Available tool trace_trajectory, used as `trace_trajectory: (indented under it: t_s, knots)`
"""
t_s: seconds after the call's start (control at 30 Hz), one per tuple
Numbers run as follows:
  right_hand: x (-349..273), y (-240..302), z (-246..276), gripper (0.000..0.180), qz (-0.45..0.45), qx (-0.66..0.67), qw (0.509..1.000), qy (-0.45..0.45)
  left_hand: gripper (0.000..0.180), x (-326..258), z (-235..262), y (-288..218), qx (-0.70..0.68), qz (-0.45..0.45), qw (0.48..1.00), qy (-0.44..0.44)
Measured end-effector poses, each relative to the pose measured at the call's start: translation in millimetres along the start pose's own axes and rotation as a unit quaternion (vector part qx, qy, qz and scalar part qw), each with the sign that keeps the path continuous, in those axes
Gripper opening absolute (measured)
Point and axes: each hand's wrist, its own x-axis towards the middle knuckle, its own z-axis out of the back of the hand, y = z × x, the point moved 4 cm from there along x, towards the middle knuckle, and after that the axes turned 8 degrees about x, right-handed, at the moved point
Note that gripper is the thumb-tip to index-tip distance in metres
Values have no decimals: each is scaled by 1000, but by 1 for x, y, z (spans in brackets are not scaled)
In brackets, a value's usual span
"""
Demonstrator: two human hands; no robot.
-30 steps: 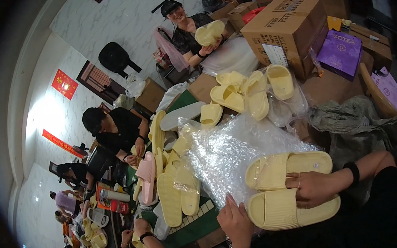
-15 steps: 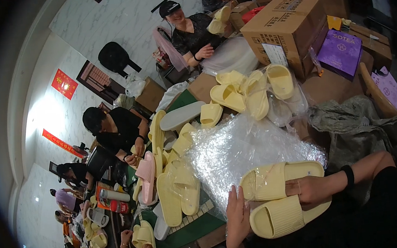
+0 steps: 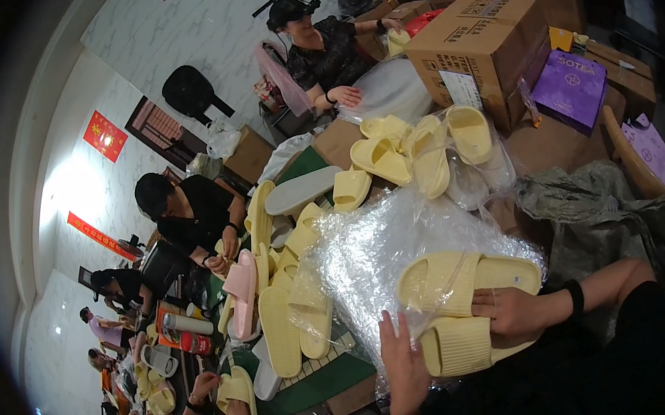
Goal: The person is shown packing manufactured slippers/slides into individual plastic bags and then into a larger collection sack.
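Note:
A pair of ribbed pale yellow slide slippers (image 3: 446,284) is in front of me at the lower right, one beside the other, with thin clear plastic about the upper one. My right hand (image 3: 511,312) grips the pair between the two footbeds, its fingers reaching toward the straps. Beside the toe ends is my left hand (image 3: 405,364), fingers stretched upward and holding nothing; whether it touches the lower slipper I cannot tell. Clear plastic bags (image 3: 376,243) lie in a shiny heap just beyond both hands.
More yellow slippers (image 3: 282,332), a pink slipper (image 3: 243,296) and grey slippers (image 3: 303,190) crowd the table. A large carton (image 3: 485,49) and a purple bag (image 3: 569,89) stand at the far right. Co-workers handle slippers at the left and back.
The pair has shifted slightly upward, and its lower slipper now sits closer against the upper one. At the back, a co-worker has lowered a yellow slipper to the right.

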Motion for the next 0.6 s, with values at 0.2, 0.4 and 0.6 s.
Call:
trace_trajectory:
  t_s: [0.2,0.4,0.6]
  knots:
    - [5,8,-14,27,14,-59,998,14,53,-3,-16,-17,203,32,979,-4]
    - [8,2,-31,28,-22,-64,994,89,49,-2,-33,-32,239,-7,971,-3]
    - [10,-7,-49,44,-45,-37,995,80,55,-10,-43,-61,213,-73,974,15]
